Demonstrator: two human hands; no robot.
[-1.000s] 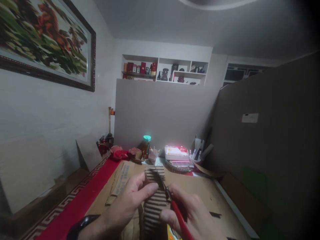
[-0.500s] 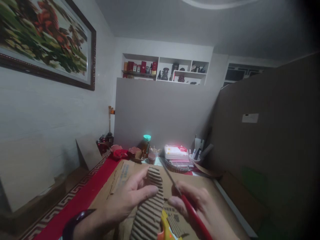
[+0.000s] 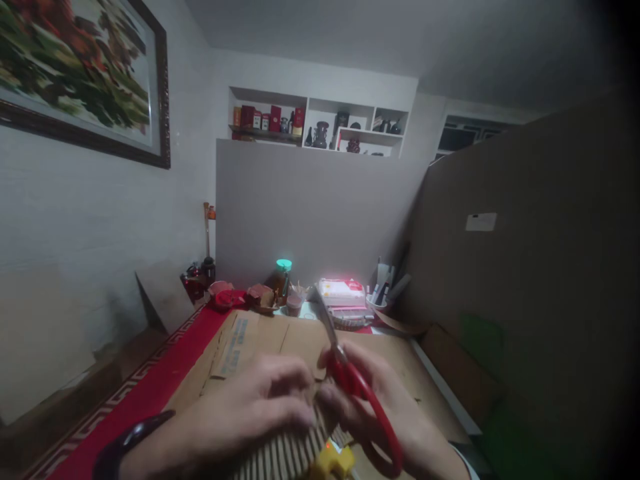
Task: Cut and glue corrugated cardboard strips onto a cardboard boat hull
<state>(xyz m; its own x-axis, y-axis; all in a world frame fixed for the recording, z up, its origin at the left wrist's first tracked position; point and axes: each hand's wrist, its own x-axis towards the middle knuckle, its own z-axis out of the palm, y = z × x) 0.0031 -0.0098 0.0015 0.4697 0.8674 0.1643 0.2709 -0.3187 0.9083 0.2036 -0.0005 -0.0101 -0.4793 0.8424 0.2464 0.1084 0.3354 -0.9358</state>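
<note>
Red-handled scissors (image 3: 353,383) are in my right hand (image 3: 383,393), their blades pointing up and away. My left hand (image 3: 265,400) has its thumb and fingers closed on a ribbed piece of corrugated cardboard (image 3: 280,450). The fingertips of my right hand also come up to the strip's upper end, close to my left fingertips. Under the strip, a yellow object (image 3: 334,460) shows at the bottom of the view, partly hidden. A large flat cardboard sheet (image 3: 300,337) lies below both hands.
A red cloth (image 3: 170,373) with a patterned border runs along the left. Behind the cardboard stand a jar with a teal lid (image 3: 283,267), a white and pink package (image 3: 343,292) and a cup of pens (image 3: 377,300). Grey panels (image 3: 320,213) rise behind and at the right.
The cardboard strip has tilted and dropped lower between my hands. My right hand has come closer to my left, and the red scissor handles show more fully. The view has shifted slightly.
</note>
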